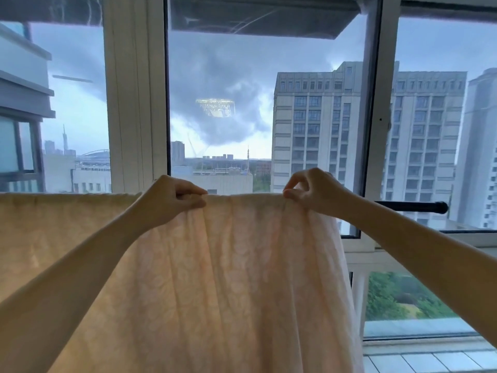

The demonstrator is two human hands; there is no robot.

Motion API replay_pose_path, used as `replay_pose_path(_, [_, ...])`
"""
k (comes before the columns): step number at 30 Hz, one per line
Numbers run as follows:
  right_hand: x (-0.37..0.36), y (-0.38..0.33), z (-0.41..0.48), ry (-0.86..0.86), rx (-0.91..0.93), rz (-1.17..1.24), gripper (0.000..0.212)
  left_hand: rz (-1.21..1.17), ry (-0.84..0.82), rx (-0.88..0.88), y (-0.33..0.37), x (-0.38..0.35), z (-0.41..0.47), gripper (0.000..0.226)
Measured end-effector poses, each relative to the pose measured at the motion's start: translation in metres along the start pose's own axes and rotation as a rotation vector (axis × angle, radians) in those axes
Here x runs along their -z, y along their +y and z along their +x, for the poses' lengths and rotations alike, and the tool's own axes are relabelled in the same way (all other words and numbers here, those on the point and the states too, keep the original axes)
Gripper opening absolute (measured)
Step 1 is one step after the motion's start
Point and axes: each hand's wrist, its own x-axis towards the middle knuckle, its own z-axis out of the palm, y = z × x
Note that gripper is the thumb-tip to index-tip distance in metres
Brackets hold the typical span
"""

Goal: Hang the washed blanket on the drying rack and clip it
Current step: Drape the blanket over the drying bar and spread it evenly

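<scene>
Blanket on the rail: a pale peach blanket with a faint woven pattern hangs over the black rail of a drying rack. Its top fold runs level from left to right across the scene, and the cloth falls straight down in long vertical creases toward the near edge of the view. The blanket covers the rail from the far left to just right of centre. Only the rail's bare right end, with its rounded cap, shows beyond the cloth.

The left hand pinches the top fold near the middle, thumb and curled fingers in a tight grip on the cloth. The right hand pinches the same fold close to the blanket's right edge, thumb and forefinger closed on a gathered ridge of cloth with the other fingers curled. Both bare forearms reach up from the near corners.

Behind the rail stands a white window frame. Through the glass a grey tower block rises at right under dark storm clouds, with low buildings far off. A lamp reflection glows in the centre pane, and green treetops show low at right.
</scene>
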Motion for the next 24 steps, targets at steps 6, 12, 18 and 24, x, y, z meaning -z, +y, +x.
replay_pose_path(6, [-0.004,0.003,-0.003,0.003,0.032,-0.137,0.006,-0.04,0.056,-0.045,0.002,0.002,-0.006,0.015])
replay_pose_path(12, [-0.003,0.003,-0.01,0.012,0.049,-0.29,0.009,-0.139,0.094,-0.015,0.0,-0.001,-0.005,0.006])
replay_pose_path(18, [0.003,0.009,-0.007,-0.042,0.083,-0.199,0.009,-0.17,0.135,-0.005,0.0,-0.005,-0.006,0.002])
replay_pose_path(24, [0.0,0.01,-0.007,0.02,0.124,-0.178,0.004,-0.143,0.153,-0.01,0.002,-0.008,-0.009,0.004])
